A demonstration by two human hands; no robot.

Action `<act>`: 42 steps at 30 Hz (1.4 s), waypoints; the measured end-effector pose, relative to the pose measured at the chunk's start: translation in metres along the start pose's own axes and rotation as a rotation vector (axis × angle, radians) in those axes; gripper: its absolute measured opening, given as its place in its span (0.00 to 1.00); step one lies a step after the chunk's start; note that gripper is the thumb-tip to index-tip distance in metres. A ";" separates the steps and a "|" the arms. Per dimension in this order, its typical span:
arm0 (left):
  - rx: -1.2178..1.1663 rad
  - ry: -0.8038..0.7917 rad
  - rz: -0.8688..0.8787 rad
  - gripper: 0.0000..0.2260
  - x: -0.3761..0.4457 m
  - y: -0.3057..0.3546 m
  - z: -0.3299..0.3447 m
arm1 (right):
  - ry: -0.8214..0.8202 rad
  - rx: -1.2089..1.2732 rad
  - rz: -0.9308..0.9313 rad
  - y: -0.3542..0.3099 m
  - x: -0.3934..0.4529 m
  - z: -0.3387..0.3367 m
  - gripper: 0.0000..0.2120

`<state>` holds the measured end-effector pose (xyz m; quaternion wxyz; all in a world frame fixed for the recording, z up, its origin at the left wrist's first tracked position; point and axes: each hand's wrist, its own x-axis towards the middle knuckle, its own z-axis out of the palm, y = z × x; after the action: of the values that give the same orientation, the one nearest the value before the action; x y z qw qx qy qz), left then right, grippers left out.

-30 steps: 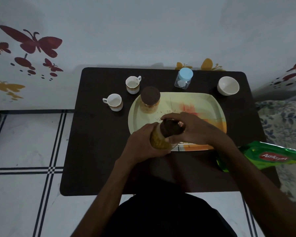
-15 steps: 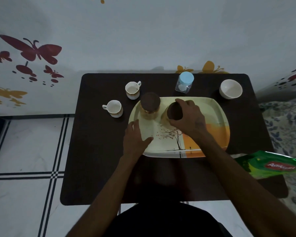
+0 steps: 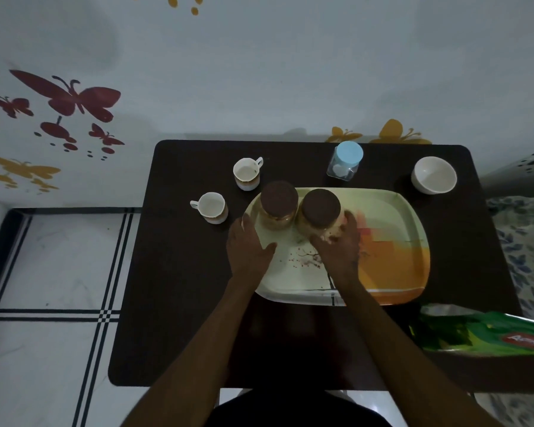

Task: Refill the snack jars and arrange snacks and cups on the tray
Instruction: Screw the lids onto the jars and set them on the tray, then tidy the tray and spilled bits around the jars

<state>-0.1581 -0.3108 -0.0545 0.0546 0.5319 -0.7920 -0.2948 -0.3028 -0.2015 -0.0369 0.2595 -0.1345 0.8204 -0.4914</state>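
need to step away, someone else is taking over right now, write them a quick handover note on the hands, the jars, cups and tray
Left hand: open, resting flat on the tray, left edge.
Right hand: grip round the right brown-lid jar.
Done: both brown-lid jars, including the left jar, capped and standing side by side at the tray's far left.
Left: two cups, the white bowl and the blue-lid jar are off the tray; green snack packet at the table's near right.

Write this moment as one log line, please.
right hand grips second brown-lidded snack jar | left hand flat on pale printed tray | two cups off tray
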 end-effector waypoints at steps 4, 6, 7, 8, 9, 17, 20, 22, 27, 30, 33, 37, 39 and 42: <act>0.264 -0.079 -0.038 0.36 -0.012 -0.009 0.009 | -0.091 0.575 0.422 -0.004 -0.001 0.012 0.37; 0.304 -0.091 -0.027 0.34 -0.016 -0.013 0.011 | -0.095 0.751 0.499 -0.006 0.005 0.016 0.35; 0.300 -0.089 -0.017 0.34 -0.015 -0.014 0.010 | -0.102 0.804 0.506 -0.007 0.008 0.018 0.35; 0.285 -0.090 -0.009 0.34 -0.014 -0.016 0.010 | -0.108 0.834 0.509 -0.008 0.011 0.020 0.35; 0.270 -0.092 -0.005 0.34 -0.013 -0.017 0.009 | -0.109 0.842 0.513 -0.009 0.013 0.022 0.35; 0.259 -0.121 -0.012 0.35 -0.011 -0.019 0.006 | -0.108 0.834 0.527 -0.015 0.023 0.025 0.31; 0.270 -0.108 0.002 0.35 -0.007 -0.018 0.005 | -0.116 0.852 0.537 -0.015 0.027 0.024 0.27; 0.246 -0.088 -0.003 0.36 -0.004 -0.016 0.004 | -0.122 0.824 0.539 -0.016 0.028 0.021 0.24; -0.061 0.060 0.011 0.42 0.012 -0.001 0.003 | -0.124 0.712 0.561 -0.011 0.018 0.013 0.18; -0.255 0.095 0.009 0.41 0.023 0.012 0.004 | -0.110 0.651 0.575 -0.003 0.006 0.008 0.15; -0.339 0.095 0.006 0.38 0.030 0.021 0.004 | -0.114 0.607 0.579 0.006 -0.007 0.003 0.10; -0.333 0.096 0.014 0.42 0.029 0.020 0.006 | -0.096 0.555 0.553 0.013 -0.016 -0.005 0.13; -0.341 0.101 -0.012 0.44 0.022 0.022 0.005 | -0.085 0.525 0.524 0.012 -0.023 -0.010 0.13; -0.450 0.193 -0.098 0.36 -0.009 0.036 0.003 | -0.095 0.434 0.425 -0.004 -0.039 -0.023 0.10</act>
<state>-0.1844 -0.2921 -0.0361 0.2327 0.5700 -0.6708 -0.4136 -0.2839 -0.1679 -0.0128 0.4171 0.0761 0.6932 -0.5828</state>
